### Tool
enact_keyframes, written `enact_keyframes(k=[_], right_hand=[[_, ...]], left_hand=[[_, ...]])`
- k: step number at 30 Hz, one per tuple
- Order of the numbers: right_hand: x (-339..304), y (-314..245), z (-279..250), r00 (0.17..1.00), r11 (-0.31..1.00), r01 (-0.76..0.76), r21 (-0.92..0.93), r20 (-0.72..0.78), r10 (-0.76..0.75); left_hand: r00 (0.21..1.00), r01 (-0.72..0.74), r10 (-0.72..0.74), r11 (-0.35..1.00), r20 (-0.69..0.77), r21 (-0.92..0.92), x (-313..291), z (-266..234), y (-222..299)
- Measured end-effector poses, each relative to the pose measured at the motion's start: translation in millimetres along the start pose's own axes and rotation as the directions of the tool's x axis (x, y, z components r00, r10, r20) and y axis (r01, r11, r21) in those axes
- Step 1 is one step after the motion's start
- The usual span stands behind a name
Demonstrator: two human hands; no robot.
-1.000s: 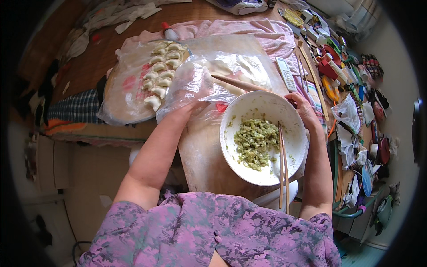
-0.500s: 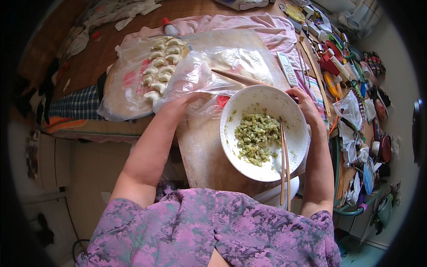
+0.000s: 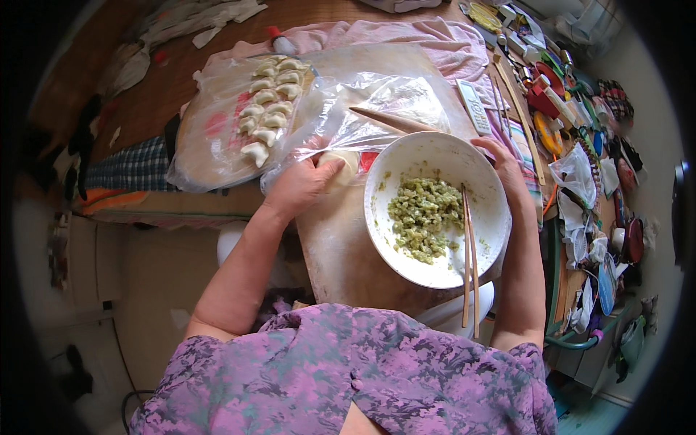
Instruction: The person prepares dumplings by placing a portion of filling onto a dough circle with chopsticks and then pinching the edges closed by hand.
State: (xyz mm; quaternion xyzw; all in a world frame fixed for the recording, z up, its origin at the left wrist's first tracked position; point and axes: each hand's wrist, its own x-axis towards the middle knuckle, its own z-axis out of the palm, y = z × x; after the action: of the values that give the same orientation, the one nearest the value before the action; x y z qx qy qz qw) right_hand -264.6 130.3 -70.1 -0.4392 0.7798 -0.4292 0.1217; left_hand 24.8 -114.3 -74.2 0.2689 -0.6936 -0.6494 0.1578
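My left hand (image 3: 299,183) grips a round dumpling wrapper (image 3: 349,166) between thumb and fingers, just outside the clear plastic sheet (image 3: 330,109). On the right, my right hand (image 3: 505,161) holds the rim of a white bowl (image 3: 451,151). Chopped green filling (image 3: 424,217) lies in the bowl. A pair of wooden chopsticks (image 3: 469,261) leans over its near rim. Behind the bowl a tapered rolling pin (image 3: 380,117) rests on the plastic, partly hidden by the bowl. Several folded dumplings (image 3: 273,119) stand in rows to the left.
A wooden board (image 3: 326,250) lies under the bowl and sheet. Beyond it are a pink towel (image 3: 442,40), a red-topped brush (image 3: 281,40) and a white remote control (image 3: 473,106). Mixed household items crowd the right side, along with a long wooden stick (image 3: 519,119).
My left hand has come out from under the plastic sheet with a dumpling wrapper in it. The sheet has dropped flatter. My right hand stays on the bowl.
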Motion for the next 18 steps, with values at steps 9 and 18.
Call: enact_keyframes(k=[9, 18], right_hand=[[-101.0, -54.0, -9.8, 0.914, 0.992, -0.101, -0.074, -0.4, 0.063], [-128.0, -58.2, -4.6, 0.923, 0.99, -0.087, -0.113, -0.382, 0.038]], left_hand=[[0.997, 0.08, -0.082, 0.95, 0.004, -0.3, -22.6, 2.8, 9.9], [0.919, -0.258, 0.393, 0.662, -0.033, 0.704, -26.9, 12.7, 1.4]])
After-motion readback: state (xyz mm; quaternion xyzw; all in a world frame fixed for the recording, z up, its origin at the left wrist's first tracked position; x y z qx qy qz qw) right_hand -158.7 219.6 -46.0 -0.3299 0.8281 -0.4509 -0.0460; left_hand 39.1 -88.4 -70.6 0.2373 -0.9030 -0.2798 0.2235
